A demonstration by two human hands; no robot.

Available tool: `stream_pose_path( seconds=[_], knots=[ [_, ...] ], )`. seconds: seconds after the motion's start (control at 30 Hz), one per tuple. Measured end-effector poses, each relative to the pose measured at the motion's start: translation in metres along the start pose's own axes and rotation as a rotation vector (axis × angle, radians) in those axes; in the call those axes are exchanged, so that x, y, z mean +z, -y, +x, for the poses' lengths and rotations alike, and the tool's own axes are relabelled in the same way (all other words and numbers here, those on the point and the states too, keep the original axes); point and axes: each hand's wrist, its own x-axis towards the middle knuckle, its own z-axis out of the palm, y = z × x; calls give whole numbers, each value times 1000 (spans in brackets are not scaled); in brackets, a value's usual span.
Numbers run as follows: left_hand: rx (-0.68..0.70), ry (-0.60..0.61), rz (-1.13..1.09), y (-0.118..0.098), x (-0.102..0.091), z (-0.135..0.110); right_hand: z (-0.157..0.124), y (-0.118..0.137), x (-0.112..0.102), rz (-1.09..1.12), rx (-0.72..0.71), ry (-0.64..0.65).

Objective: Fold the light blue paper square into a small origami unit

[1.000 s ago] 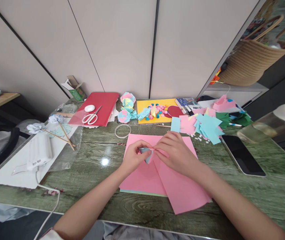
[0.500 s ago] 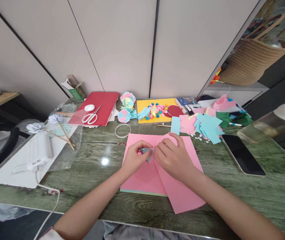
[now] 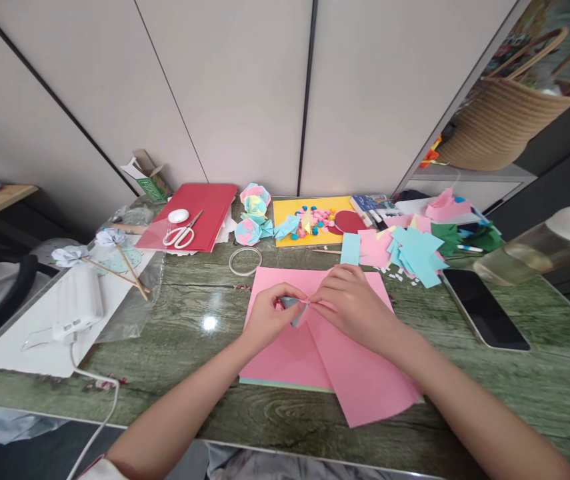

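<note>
Both of my hands meet over a stack of pink paper sheets (image 3: 309,360) on the green table. My left hand (image 3: 267,317) is closed, pinching a small folded piece of blue and pink paper (image 3: 295,308). My right hand (image 3: 352,305) pinches the same piece from the right with thumb and forefinger. The piece is mostly hidden between the fingers. A loose pink sheet (image 3: 365,387) lies skewed on top of the stack, toward the table's front edge.
White scissors (image 3: 181,235) lie on a red sheet (image 3: 199,213) at the back left. Folded paper flowers (image 3: 252,213), a yellow sheet (image 3: 285,213) with small scraps, blue and pink squares (image 3: 405,250), a tape ring (image 3: 245,261), a phone (image 3: 485,308) and a white power strip (image 3: 79,301) surround the work.
My right hand shifted slightly left and back again while working the small folded piece. The fingers changed their pinch on it. The left hand has hardly moved.
</note>
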Motion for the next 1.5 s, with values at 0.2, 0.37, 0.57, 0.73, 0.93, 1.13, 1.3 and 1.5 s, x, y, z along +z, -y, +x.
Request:
stream_pose_path(
  seconds=[0.2, 0.37, 0.57, 0.73, 0.93, 1.13, 1.3, 1.5],
  knots=[
    [8, 34, -5, -1, 0, 2, 0, 1, 1, -63, -1, -17],
    [-2, 36, 16, 0, 1, 2, -1, 2, 2, -104, -13, -9],
    [-10, 7, 9, 2, 1, 1, 0, 1, 0, -60, -2, 16],
    [19, -9, -20, 2, 1, 1, -1, 1, 1, -20, 31, 13],
    [46, 59, -26, 1, -1, 1, 1, 0, -1, 99, 62, 36],
    [46, 71, -70, 1, -3, 2, 3, -3, -5, 171, 65, 37],
    [20, 38, -166, 2, -5, 4, 3, -4, -7, 192, 79, -2],
    [32, 74, -171, 4, -4, 5, 2, -4, -6, 254, 92, 60]
  ],
)
